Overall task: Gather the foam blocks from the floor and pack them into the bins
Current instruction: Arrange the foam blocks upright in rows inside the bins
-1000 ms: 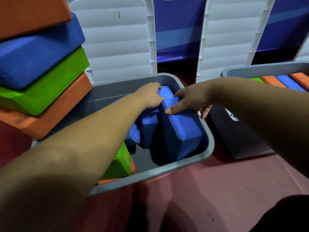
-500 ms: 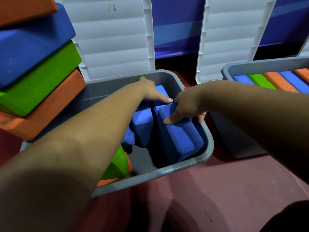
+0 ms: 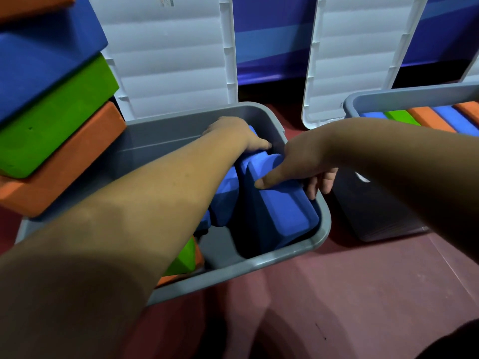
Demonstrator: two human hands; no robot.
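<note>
Both my hands reach into a grey bin (image 3: 272, 263) on the red floor. My right hand (image 3: 298, 164) grips the top end of a blue foam block (image 3: 280, 213) standing upright against the bin's right wall, thumb on its face and fingers behind it. My left hand (image 3: 233, 133) lies on the tops of other upright blue blocks (image 3: 225, 200) beside it; its fingers are partly hidden. A green block (image 3: 185, 257) and an orange one show under my left forearm. A stack of blue, green (image 3: 51, 112) and orange blocks rests on my left arm.
A second grey bin (image 3: 404, 98) at right holds blue, green and orange blocks standing in a row. Two white ribbed lids (image 3: 171, 55) lean upright behind the bins against a blue wall. Red floor lies in front.
My right hand has pushed the blue block further down and upright against the bin's right wall. My left hand slid a little right over the other blocks' tops. The view moved closer.
</note>
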